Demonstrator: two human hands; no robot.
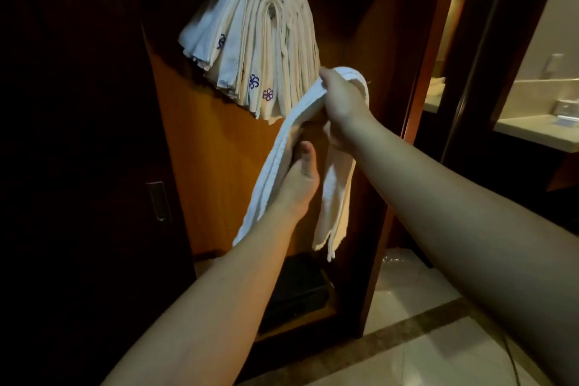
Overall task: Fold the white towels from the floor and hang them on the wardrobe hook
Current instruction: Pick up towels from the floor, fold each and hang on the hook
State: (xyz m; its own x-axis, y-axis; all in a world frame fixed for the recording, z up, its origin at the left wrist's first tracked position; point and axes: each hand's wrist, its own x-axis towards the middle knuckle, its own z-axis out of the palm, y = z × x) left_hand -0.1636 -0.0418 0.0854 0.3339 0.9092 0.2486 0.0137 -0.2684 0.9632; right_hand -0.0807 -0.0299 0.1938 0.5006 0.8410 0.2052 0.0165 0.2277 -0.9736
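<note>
Several folded white towels (260, 41) with small blue and purple flower marks hang in a thick arch over the wardrobe hook (272, 11), which shows only as a small metal bit at the arch's centre. Just below and right of that stack I hold one more folded white towel (333, 197), draped in two hanging ends. My right hand (340, 100) grips its folded top, close to the lower edge of the hung stack. My left hand (297, 183) grips the left hanging end from below, thumb up.
The orange-brown wardrobe back panel (216, 160) lies behind the towels. A dark sliding door with a recessed handle (158, 200) stands at left. A black box (297, 285) sits on the wardrobe floor. Tiled floor (438, 338) and a bathroom counter (539, 131) lie to the right.
</note>
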